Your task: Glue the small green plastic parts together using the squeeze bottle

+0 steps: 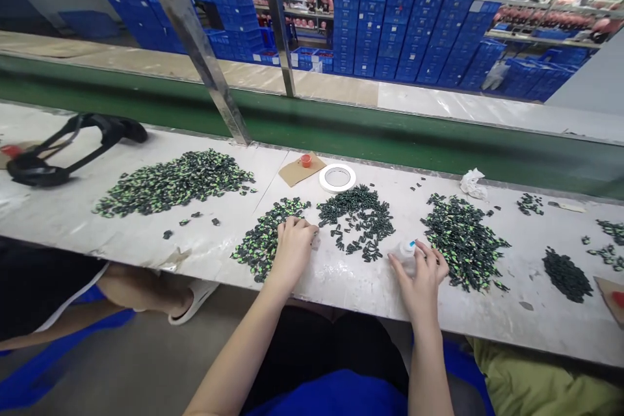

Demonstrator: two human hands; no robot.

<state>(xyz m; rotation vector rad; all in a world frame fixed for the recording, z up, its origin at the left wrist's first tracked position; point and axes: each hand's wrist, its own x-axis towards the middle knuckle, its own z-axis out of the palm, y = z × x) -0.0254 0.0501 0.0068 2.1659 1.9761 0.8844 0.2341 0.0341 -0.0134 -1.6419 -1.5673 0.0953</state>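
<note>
My right hand (422,274) has its thumb and fingers around a small clear bottle (406,249) with a blue tip, just above the table. My left hand (294,246) is closed, its fingers curled downward at the right edge of a heap of black and green small parts (260,239). Whatever sits at its fingertips is too small to make out. Between the hands and farther back lies a loose heap of plain dark small parts (363,218). Close to the right hand's fingers is another heap of black and green parts (461,240).
A white tape roll (337,178) and a cardboard piece (301,169) with a red cap lie behind the heaps. A large parts pile (178,182) and a black frame (73,149) are left. Crumpled tissue (473,184) lies right. A metal post (195,45) rises at the table's back edge.
</note>
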